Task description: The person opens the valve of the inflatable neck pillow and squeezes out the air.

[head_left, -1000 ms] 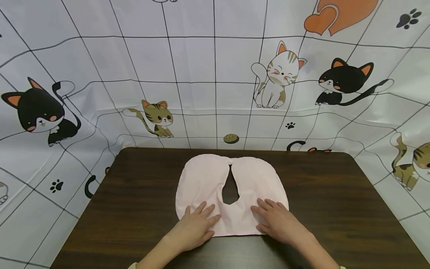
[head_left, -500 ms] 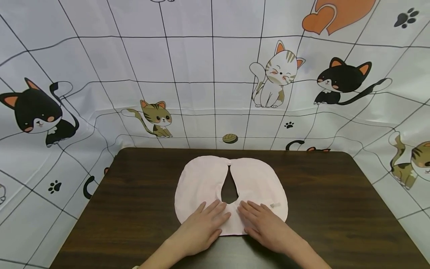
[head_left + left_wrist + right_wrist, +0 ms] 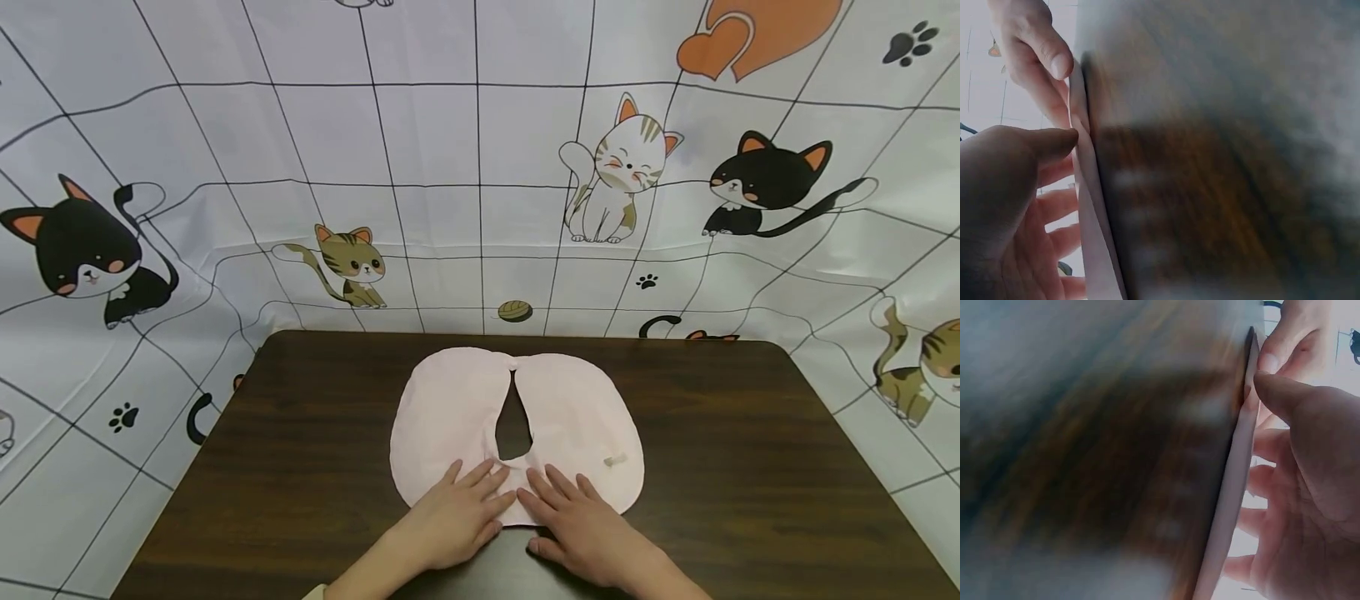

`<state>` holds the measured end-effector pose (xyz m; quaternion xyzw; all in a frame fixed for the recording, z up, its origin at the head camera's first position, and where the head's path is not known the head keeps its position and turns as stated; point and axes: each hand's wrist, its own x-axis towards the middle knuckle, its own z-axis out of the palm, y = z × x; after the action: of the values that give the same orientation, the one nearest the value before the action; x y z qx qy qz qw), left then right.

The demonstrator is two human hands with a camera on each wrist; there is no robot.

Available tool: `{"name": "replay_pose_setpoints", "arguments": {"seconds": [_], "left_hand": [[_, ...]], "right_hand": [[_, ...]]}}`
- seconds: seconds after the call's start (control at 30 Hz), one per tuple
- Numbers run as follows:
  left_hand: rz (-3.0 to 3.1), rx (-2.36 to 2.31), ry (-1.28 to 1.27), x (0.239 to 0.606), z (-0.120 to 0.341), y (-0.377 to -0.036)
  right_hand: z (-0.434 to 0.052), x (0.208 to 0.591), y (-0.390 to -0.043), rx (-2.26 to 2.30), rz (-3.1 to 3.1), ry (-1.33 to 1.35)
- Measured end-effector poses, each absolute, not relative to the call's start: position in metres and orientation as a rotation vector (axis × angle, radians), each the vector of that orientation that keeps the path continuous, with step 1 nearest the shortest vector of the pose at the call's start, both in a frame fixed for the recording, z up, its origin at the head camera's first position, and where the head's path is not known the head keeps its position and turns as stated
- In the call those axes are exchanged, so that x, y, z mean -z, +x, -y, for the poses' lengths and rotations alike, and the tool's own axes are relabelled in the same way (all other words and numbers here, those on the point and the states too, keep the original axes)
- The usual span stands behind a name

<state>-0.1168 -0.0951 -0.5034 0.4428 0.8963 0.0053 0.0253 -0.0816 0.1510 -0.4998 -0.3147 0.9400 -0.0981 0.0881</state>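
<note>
Overhead, hands (image 3: 517,521) flat on bib (image 3: 450,408); wrist views edge-on

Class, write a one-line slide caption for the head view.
Both hands press flat on a pink bib lying on a dark table.

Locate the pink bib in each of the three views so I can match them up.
Head: pink bib flat at table centre, both hands on its near edge.
Left wrist: seen edge-on, a pale strip left of centre, between palm and table.
Right wrist: edge-on again, a pale strip right of centre.
Shared landmark: the dark wooden table beneath it.
</note>
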Motion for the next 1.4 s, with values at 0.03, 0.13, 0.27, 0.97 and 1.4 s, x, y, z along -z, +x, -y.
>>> {"name": "replay_pose_setpoints", "arguments": {"seconds": [0.03, 0.13, 0.27, 0.97, 1.4], "left_hand": [[-2.765, -0.026, 1.36, 0.504, 0.094, -0.118], [-2.755, -0.05, 1.34, 0.504, 0.091, -0.119], [-2.741, -0.062, 1.311, 0.503, 0.089, -0.119], [-2.981, -0.48, 1.299, 0.468, 0.092, -0.204], [-3.088, -0.249, 0.814, 0.478, 0.082, -0.261]], "right_hand": [[-0.151, 0.498, -0.081, 0.292, -2.795, -0.929], [-0.152, 0.495, -0.078, 0.303, -2.766, -0.909], [-0.152, 0.495, -0.076, 0.322, -2.724, -0.885], [-0.164, 0.447, -0.162, 0.76, -2.817, -0.749], [-0.165, 0.496, -0.242, 0.434, -3.12, -0.33]]}}
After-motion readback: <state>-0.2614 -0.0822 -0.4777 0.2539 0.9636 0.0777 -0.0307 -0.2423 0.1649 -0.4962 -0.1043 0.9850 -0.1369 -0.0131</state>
